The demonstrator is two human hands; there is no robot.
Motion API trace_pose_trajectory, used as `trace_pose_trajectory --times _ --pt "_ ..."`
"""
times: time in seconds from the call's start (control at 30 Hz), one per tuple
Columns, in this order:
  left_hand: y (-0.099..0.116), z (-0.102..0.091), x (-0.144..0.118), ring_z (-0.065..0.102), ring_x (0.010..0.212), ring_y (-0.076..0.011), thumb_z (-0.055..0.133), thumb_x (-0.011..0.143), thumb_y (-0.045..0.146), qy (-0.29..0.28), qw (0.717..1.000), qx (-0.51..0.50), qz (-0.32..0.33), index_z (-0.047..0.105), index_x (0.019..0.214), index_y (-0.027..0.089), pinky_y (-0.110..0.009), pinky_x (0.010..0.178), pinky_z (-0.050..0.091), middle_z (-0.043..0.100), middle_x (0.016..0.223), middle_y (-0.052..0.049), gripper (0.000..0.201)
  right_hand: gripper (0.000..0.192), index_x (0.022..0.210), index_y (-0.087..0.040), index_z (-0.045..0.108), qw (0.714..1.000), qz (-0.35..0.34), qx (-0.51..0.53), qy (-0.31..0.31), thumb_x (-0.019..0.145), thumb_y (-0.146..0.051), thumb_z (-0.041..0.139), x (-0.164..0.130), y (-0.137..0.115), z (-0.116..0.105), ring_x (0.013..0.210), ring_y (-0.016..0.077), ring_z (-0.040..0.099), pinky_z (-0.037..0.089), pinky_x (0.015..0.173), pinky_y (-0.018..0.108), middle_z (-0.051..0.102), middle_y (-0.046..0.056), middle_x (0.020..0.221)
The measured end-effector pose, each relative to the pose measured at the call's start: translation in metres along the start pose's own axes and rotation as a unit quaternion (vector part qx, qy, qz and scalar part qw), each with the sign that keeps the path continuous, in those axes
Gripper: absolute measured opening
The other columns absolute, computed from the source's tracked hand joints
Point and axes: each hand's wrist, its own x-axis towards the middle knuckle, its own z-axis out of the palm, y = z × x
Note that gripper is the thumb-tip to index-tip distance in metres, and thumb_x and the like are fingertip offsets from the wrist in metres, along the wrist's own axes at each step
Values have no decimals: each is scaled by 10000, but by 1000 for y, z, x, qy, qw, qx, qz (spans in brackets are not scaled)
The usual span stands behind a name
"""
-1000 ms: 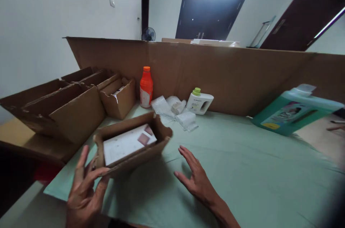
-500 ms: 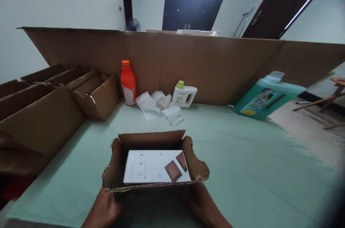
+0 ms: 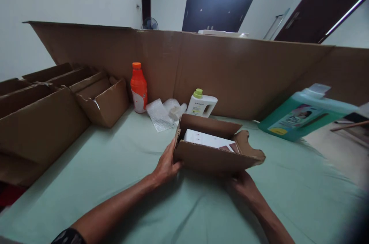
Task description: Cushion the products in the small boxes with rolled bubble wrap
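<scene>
A small open cardboard box (image 3: 213, 158) is between my two hands, tilted a little to the right. Inside it lies a white carton (image 3: 207, 139) with brown shapes printed on its top. My left hand (image 3: 167, 163) grips the box's left end, thumb on the front wall. Under the front right corner is my right hand (image 3: 240, 182), its fingers partly hidden beneath the box. Just behind the box stand a white bottle with a green cap (image 3: 198, 105) and some crumpled bubble wrap (image 3: 161, 115).
An orange-red bottle (image 3: 138, 90) stands near the cardboard back wall (image 3: 230, 67). Large divided cardboard boxes (image 3: 43, 121) and a smaller cardboard bin (image 3: 111, 107) fill the left side. A big teal jug (image 3: 302, 115) leans at the right edge of the green cloth (image 3: 129, 151).
Both hands have carried the box away from me and to the right, closer to the white bottle. It is now turned, and it covers part of the bubble wrap. The view has shifted.
</scene>
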Motion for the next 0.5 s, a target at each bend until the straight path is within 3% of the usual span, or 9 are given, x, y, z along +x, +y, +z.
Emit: trace_pose_trajectory --times 0.07,0.17,0.27,0.37,0.5 --pt "-2 10 18 412 1418 -348 631 745 191 24 1000 -6 -4 327 1521 155 -530 1198 315 455 1528 -165 835 811 1441 -132 544 1000 3 19 20 703 -435 689 20 2 -3 1182 404 650 573 940 473 670 172 1334" --pt "-9 12 21 379 1442 -321 597 778 191 56 998 4 -10 286 1531 131 -508 1221 275 416 1548 -181 817 770 1375 -119 590 998 26 53 18 693 -458 705 39 2 5 1101 401 690 597 874 483 729 180 1219" --pt "-19 0 9 388 1440 -298 549 794 158 62 997 39 -20 300 1529 148 -493 1218 286 419 1550 -172 776 762 1348 -116 588 996 19 84 18 710 -518 702 45 7 21 1099 390 691 601 858 472 726 192 1219" --pt "-26 -16 -1 427 1418 -277 497 768 95 31 997 68 -17 356 1513 171 -468 1200 323 455 1536 -154 761 730 1291 -122 604 994 10 99 46 727 -578 687 41 18 34 1091 378 694 594 879 468 737 190 1189" --pt "-27 -31 -3 522 1328 -266 457 710 48 11 997 78 -8 457 1469 177 -448 1145 393 546 1467 -134 770 695 1276 -145 607 994 19 94 48 760 -608 664 33 27 40 1115 372 686 577 934 491 739 167 1195"
